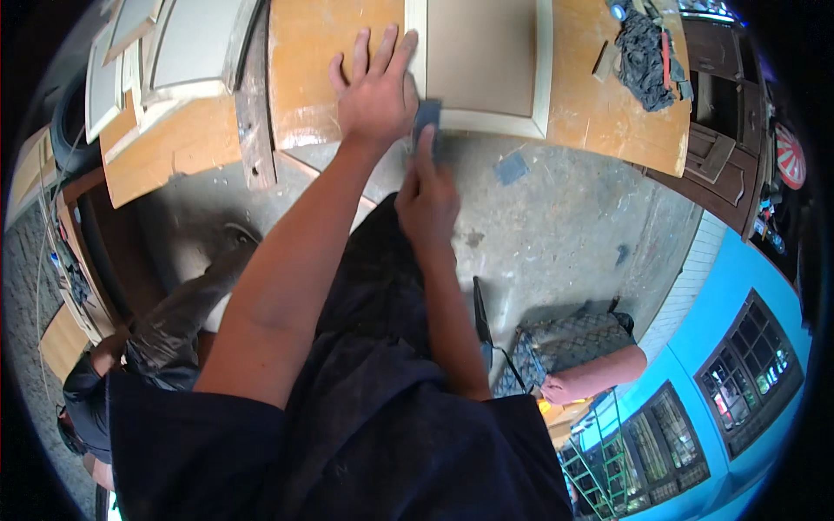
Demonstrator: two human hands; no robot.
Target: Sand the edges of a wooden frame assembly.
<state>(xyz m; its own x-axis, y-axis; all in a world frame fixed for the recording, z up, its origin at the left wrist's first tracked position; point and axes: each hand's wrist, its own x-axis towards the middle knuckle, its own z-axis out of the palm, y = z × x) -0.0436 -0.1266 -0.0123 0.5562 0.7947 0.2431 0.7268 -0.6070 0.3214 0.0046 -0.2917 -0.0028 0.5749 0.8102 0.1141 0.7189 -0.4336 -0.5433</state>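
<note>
A pale wooden framed panel [486,122] with a flat brown middle lies on the orange-brown tabletop [334,26]. My left hand [375,97] rests with fingers spread, partly on the tabletop, its fingertips touching the panel's left rail. Against the near left corner of that frame, my right hand [427,201] holds a small dark grey piece of sandpaper [428,113]. The index finger lies extended along it, and the other fingers are curled under, partly hidden.
More framed panels [195,48] are stacked at the left. A crumpled dark cloth [645,65] lies at the table's right end. Another dark grey sheet [511,168] is on the concrete floor. Another person [169,339] sits at the lower left. A rolled pink bundle [599,373] sits behind on the right.
</note>
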